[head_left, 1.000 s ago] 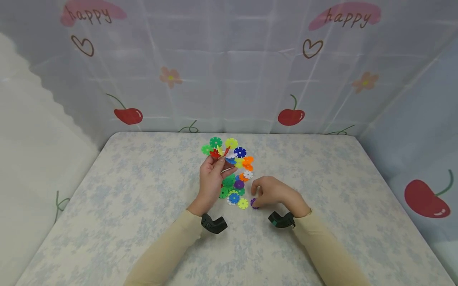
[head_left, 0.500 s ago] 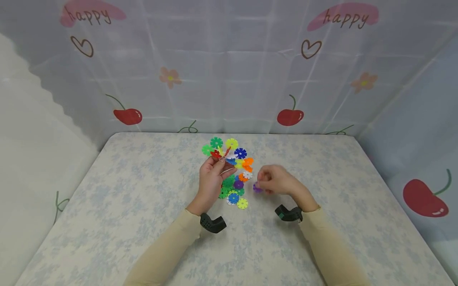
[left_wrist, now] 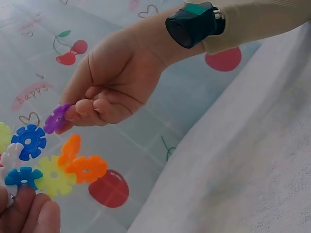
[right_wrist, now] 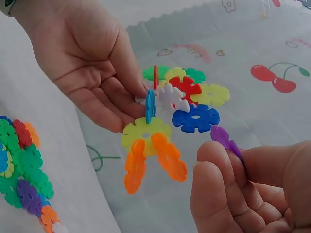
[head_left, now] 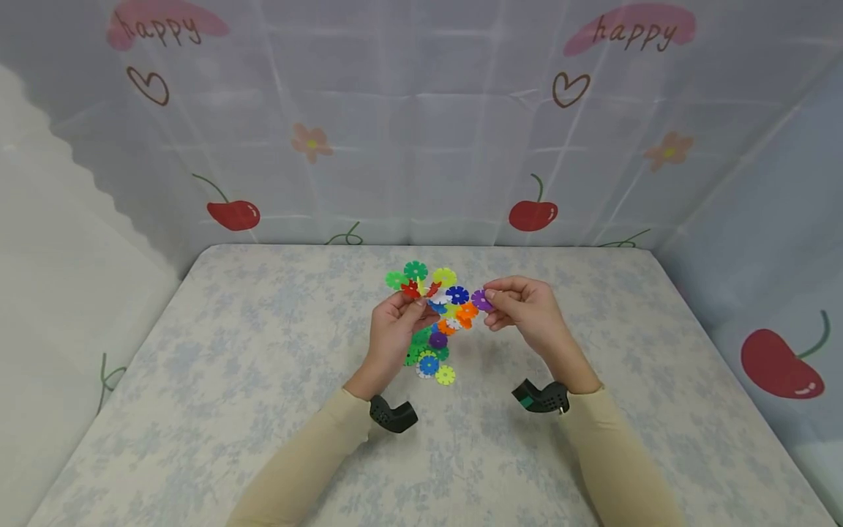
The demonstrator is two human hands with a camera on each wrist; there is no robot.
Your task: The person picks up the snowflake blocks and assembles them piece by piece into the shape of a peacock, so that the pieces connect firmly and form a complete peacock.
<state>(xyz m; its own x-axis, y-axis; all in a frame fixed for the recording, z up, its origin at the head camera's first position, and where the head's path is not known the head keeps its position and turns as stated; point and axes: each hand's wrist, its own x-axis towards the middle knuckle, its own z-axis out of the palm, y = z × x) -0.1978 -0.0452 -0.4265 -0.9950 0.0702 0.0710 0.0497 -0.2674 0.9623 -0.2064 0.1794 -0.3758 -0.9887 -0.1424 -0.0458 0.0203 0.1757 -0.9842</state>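
Observation:
My left hand (head_left: 390,333) pinches a joined cluster of notched plastic snowflake discs, raised above the table. In the right wrist view the cluster has a dark blue disc (right_wrist: 196,117), a yellow disc (right_wrist: 141,135) with two orange discs below it, plus white, light blue, red and green ones. A purple snowflake disc (head_left: 482,300) is between the thumb and fingers of my right hand (head_left: 533,315). In the left wrist view this purple disc (left_wrist: 57,118) is close beside the dark blue disc (left_wrist: 29,141); whether they touch I cannot tell.
Below the hands, a loose pile of snowflake discs (head_left: 421,340) lies on the flower-patterned table (head_left: 263,351). A yellow disc (head_left: 445,375) is at its near edge. A printed curtain (head_left: 408,161) hangs behind the table.
My right hand picked the purple disc off the table and brought it up to the cluster's right side. My left hand shifted the cluster slightly right and nearer.

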